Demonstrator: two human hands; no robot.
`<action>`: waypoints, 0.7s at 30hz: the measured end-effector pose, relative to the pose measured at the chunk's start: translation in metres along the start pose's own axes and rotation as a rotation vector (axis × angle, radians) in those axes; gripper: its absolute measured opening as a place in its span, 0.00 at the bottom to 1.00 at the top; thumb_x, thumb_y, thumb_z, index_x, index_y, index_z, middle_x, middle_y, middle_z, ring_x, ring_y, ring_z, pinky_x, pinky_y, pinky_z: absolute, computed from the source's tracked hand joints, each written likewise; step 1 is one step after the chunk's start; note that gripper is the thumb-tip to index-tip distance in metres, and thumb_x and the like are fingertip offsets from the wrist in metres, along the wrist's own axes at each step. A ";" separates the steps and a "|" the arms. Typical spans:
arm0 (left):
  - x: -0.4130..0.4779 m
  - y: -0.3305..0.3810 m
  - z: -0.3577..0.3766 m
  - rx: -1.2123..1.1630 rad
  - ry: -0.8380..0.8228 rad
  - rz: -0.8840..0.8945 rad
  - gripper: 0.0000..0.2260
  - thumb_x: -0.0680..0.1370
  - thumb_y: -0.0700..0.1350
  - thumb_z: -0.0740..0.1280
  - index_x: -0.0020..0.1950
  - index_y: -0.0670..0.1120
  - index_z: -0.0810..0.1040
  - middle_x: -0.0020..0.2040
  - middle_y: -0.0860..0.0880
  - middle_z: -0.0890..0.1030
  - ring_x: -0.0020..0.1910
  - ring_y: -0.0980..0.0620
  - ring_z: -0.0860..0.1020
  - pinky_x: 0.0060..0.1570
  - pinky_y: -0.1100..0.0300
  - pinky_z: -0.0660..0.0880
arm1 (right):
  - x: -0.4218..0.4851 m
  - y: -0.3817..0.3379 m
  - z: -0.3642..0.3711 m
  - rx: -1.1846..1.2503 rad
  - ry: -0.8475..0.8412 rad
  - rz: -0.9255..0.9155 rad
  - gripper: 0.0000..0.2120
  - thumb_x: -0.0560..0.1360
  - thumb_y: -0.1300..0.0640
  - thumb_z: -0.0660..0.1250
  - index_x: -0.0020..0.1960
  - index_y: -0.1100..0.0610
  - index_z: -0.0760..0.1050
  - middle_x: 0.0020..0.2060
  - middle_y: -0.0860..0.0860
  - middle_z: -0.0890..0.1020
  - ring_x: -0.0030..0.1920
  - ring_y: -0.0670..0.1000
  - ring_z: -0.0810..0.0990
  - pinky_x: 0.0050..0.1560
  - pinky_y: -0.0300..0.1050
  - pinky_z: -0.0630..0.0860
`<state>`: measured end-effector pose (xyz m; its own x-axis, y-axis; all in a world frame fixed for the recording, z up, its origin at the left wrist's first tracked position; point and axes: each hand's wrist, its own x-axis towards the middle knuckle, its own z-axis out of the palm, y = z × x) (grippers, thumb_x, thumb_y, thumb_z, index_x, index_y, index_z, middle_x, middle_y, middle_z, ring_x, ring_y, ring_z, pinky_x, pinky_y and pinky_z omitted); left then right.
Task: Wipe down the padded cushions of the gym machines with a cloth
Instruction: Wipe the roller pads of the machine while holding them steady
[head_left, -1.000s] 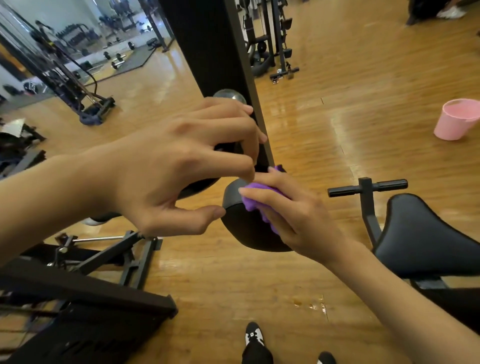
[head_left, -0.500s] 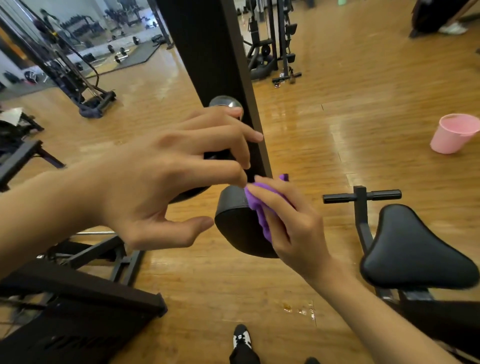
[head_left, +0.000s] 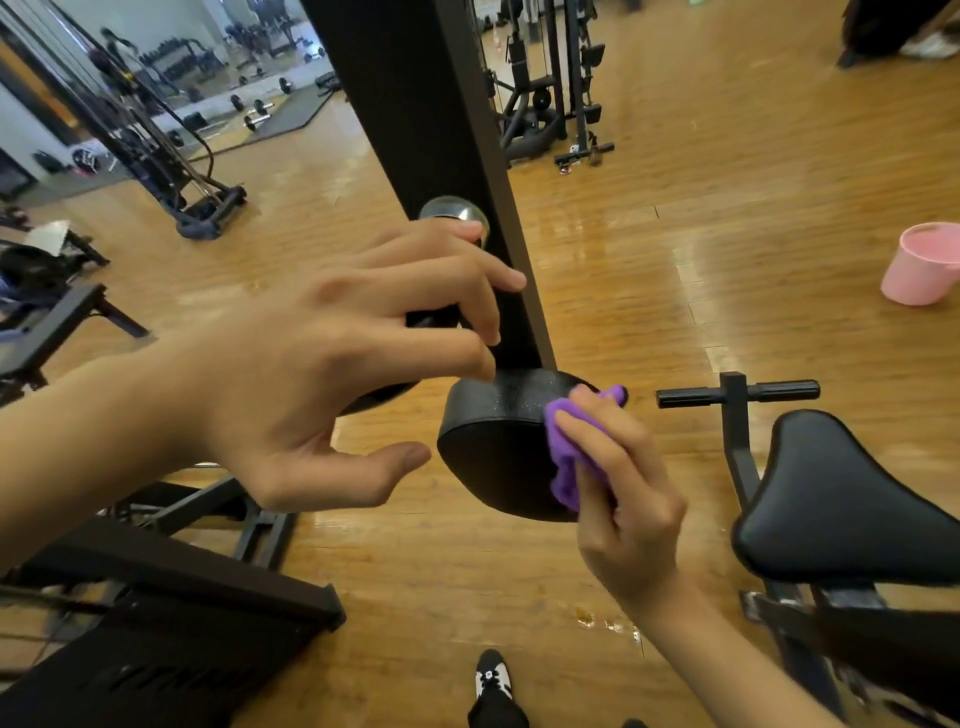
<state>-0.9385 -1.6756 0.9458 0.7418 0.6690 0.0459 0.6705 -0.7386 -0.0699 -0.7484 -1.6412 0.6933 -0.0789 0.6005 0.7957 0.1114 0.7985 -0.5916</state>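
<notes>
Right hand (head_left: 623, 499) has the purple cloth (head_left: 571, 457) bunched under curled fingers, pressed onto the near right edge of the round black roller pad (head_left: 493, 441), and that pad sits squarely between the two hands. Left hand (head_left: 322, 374) hovers just left of the pad, fingers loosely arched, thumb stuck out below, gripping nothing; whether its fingertips touch the pad's top, I cannot tell. Beyond the left fingers a chrome knob (head_left: 452, 210) pokes out from the black upright post (head_left: 415, 104). Right of the cloth hand: a black T-handle (head_left: 737, 392) and a padded seat (head_left: 841, 499). Further off that side, a pink bucket (head_left: 919, 270) stands on the wooden floor (head_left: 727, 208).
</notes>
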 end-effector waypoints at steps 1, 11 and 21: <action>0.002 0.001 0.000 -0.006 0.004 0.009 0.19 0.70 0.52 0.68 0.54 0.41 0.85 0.58 0.41 0.80 0.74 0.43 0.71 0.77 0.41 0.60 | -0.003 -0.001 -0.002 0.013 0.041 0.073 0.18 0.78 0.72 0.63 0.66 0.62 0.77 0.61 0.61 0.80 0.67 0.56 0.78 0.67 0.54 0.76; 0.024 0.000 -0.014 0.090 -0.151 0.128 0.18 0.77 0.57 0.64 0.45 0.45 0.86 0.52 0.47 0.82 0.56 0.42 0.80 0.63 0.41 0.71 | -0.003 -0.002 0.007 0.071 0.260 0.486 0.11 0.83 0.60 0.64 0.62 0.53 0.81 0.54 0.46 0.85 0.57 0.45 0.83 0.58 0.41 0.79; 0.024 -0.004 -0.012 0.066 -0.232 0.140 0.18 0.77 0.57 0.65 0.48 0.46 0.87 0.49 0.49 0.84 0.50 0.44 0.82 0.57 0.41 0.73 | 0.014 -0.020 0.033 0.160 0.317 0.479 0.10 0.81 0.63 0.66 0.60 0.60 0.82 0.53 0.52 0.85 0.55 0.41 0.82 0.56 0.36 0.78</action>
<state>-0.9231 -1.6580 0.9596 0.7993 0.5674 -0.1978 0.5537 -0.8234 -0.1244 -0.7839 -1.6475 0.7115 0.2454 0.8732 0.4211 -0.0906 0.4532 -0.8868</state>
